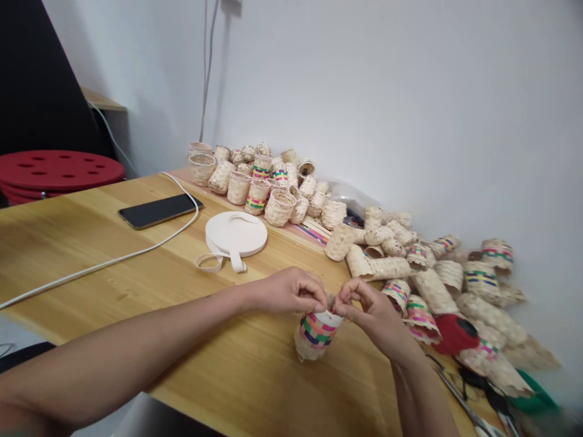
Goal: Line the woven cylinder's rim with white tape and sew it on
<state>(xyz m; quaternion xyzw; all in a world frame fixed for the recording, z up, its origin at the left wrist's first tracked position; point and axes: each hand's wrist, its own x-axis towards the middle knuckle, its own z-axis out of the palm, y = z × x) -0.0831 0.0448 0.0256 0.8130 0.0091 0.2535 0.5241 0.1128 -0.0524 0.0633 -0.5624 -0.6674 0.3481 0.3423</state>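
Observation:
A small woven basket (316, 337) with pink, orange, green and purple bands leans slightly on the wooden table (255, 376). Around its rim runs a pale strip. My left hand (298, 291) pinches at the left side of this rim, fingertips pressed together. On the rim's right side, my right hand (364, 303) grips with thumb and index finger. Both hands' fingertips nearly meet above the opening. A roll of white flat tape (235, 232) lies beyond my left hand, its loose end curling over the table.
Many woven baskets (280, 206) are heaped along the wall, reaching down the right side. A black phone (159, 211) and a white cable (136, 250) lie at the left. Scissors and tools (464, 394) sit at lower right. A red stool (59, 169) stands far left.

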